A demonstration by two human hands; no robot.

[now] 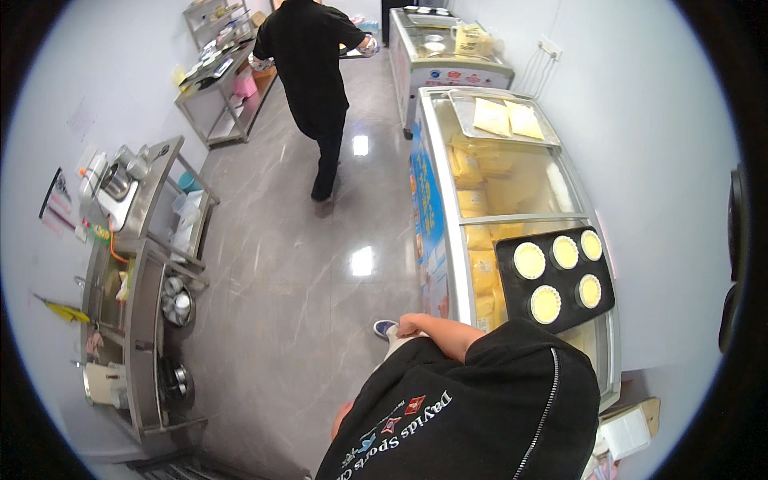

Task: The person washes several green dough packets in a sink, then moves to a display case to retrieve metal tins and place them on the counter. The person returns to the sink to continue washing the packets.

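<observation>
My right hand hangs in front of my thigh, its fingers curled downward and partly hidden; I see nothing held in it. Only a sliver of skin of my left hand or forearm shows past my black shirt. To my right, a black baking tray lies on the glass lid of a chest freezer. On the tray sit several pale tart shells in fluted cups, with yellow filling, among them one tart at the near side. Yellow packages are visible through the glass.
Ahead, a person in black carries a tray with patterned mitts. A second freezer stands beyond mine; a clear tray holds two yellow packets. Along the left wall are a stand mixer, a steel sink and a worktable.
</observation>
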